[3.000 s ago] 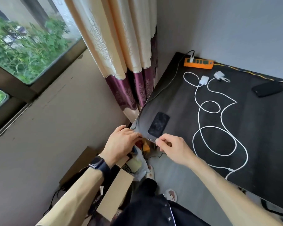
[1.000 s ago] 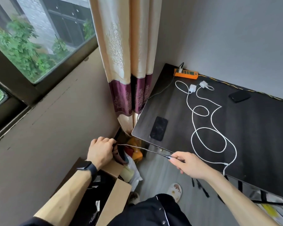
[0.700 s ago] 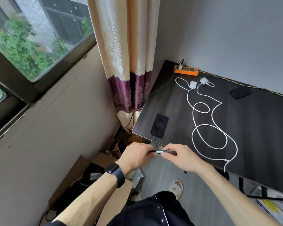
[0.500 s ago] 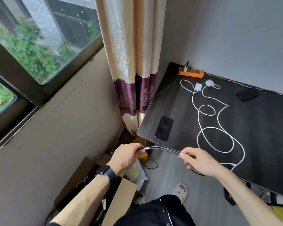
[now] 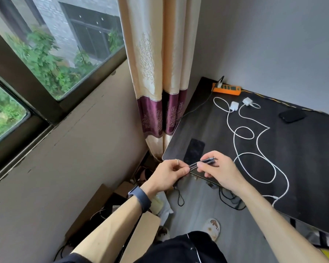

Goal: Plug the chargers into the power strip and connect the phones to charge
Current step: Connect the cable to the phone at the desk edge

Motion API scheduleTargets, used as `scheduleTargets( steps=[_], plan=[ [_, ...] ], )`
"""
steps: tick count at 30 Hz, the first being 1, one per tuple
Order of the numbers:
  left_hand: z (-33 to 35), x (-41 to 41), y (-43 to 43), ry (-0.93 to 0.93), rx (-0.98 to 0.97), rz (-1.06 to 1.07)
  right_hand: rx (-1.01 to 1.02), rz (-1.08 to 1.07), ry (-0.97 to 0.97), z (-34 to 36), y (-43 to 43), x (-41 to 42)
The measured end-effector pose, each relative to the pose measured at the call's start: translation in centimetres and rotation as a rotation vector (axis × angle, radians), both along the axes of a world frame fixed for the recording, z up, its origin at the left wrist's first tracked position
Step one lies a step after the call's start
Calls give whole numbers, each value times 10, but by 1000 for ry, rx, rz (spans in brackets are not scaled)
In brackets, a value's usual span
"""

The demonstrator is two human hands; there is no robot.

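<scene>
Two phones, perhaps two chargers

Home room: embroidered curtain, window, dark desk.

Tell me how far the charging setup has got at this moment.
Early. One plug sits in the orange power strip. In hand: the left hand and right hand pinch a braided cable near the table's corner. Left: both white chargers lie unplugged, their white cables loose, and neither the near phone nor the far phone is connected.
</scene>
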State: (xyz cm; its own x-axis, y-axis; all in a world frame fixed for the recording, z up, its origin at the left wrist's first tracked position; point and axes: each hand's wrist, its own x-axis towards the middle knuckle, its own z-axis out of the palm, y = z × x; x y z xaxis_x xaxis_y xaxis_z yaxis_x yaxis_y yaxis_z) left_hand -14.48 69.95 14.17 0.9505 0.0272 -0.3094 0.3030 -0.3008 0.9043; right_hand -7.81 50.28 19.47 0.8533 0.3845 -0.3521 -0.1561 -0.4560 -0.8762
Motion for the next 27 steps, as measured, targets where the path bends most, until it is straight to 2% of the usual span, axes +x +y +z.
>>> scheduleTargets(
  steps=[2,7,17,21,25,27],
  plan=[
    [-5,-3,-4,18,-119,44,89,-46,52,-2,-3,-3],
    [-13,-11,-19,52,-279,118,135,-115,69,-16,-8,-10],
    [-20,-19,-26,102,-325,116,147,-224,70,-31,-7,-20],
    [-20,-20,-28,118,-297,121,54,-251,-27,-32,-1,-21],
    [-26,-24,-35,116,-188,126,-187,-151,-190,-39,0,-27],
    [-31,-26,-37,131,-196,147,-215,-157,-309,-48,0,-30]
  ],
)
